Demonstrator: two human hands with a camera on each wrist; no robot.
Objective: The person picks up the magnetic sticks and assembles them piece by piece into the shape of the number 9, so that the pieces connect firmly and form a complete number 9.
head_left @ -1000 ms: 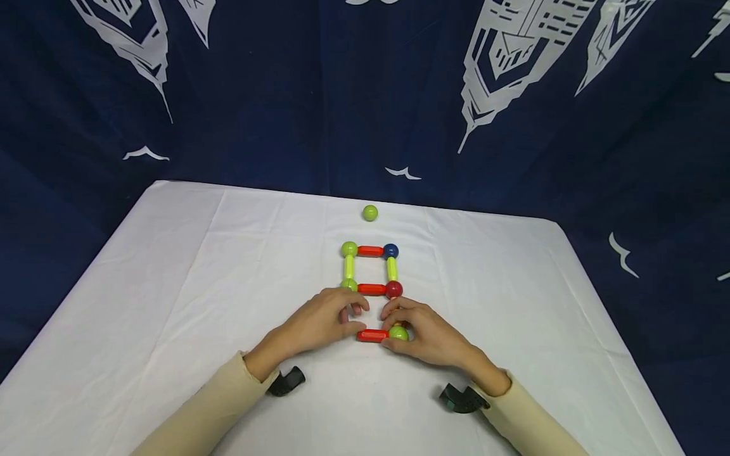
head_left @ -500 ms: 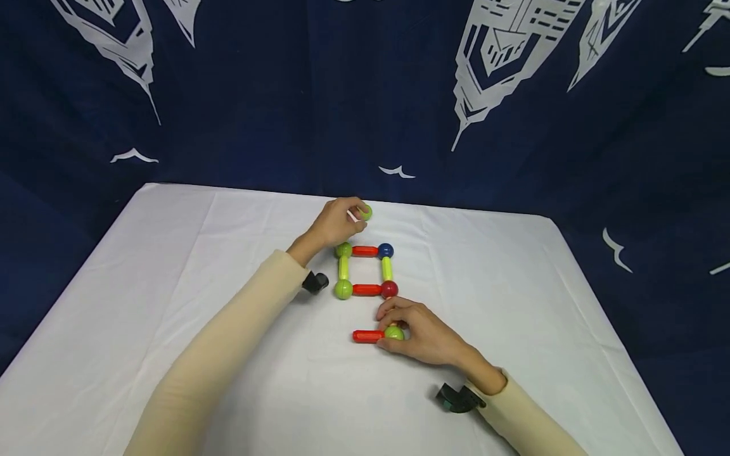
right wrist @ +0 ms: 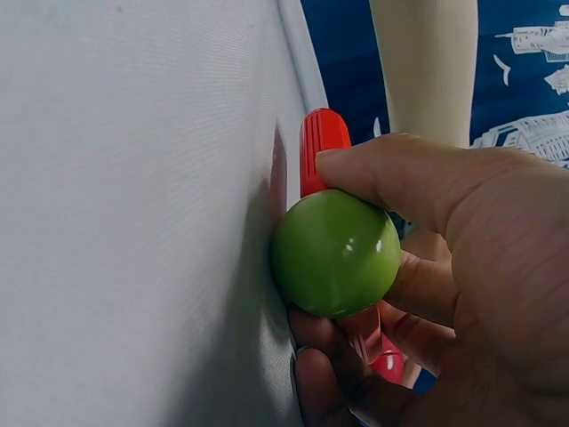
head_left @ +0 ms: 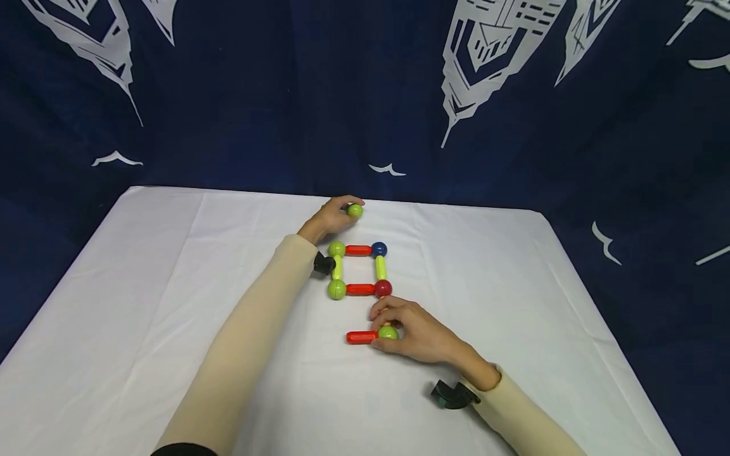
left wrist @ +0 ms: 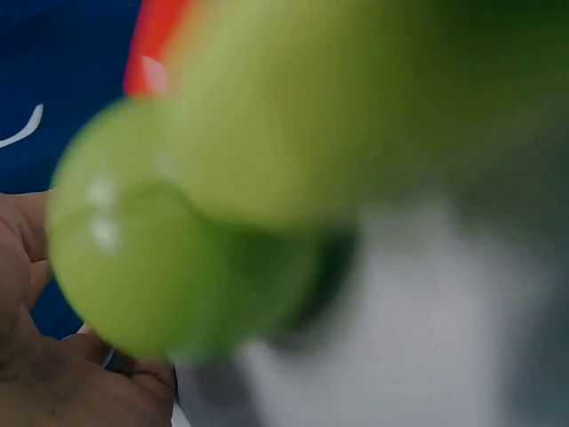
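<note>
At the back of the table, my left hand point(head_left: 338, 214) holds a loose green ball point(head_left: 355, 210) between curved fingers and thumb. Nearer stands a square of magnetic sticks and balls: two green balls, a blue ball point(head_left: 379, 249) and a red ball point(head_left: 383, 289), joined by red and yellow-green sticks. From the red ball an orange stick point(right wrist: 363, 334) runs to a near green ball point(right wrist: 336, 253), from which a red stick point(head_left: 362, 337) points left. My right hand point(head_left: 419, 332) grips this corner, thumb on the red stick, fingers about the orange one.
A white cloth covers the table point(head_left: 188, 272), with a dark blue printed curtain point(head_left: 256, 126) behind its far edge. In the left wrist view, a green ball point(left wrist: 124, 249) of the square looms close. The left wrist camera point(head_left: 324, 264) overlaps the square's left side.
My left hand has left the near red stick, reached to the back and taken hold of the loose green ball, which has shifted slightly left. My right hand keeps its grip. The head view has swung a little.
</note>
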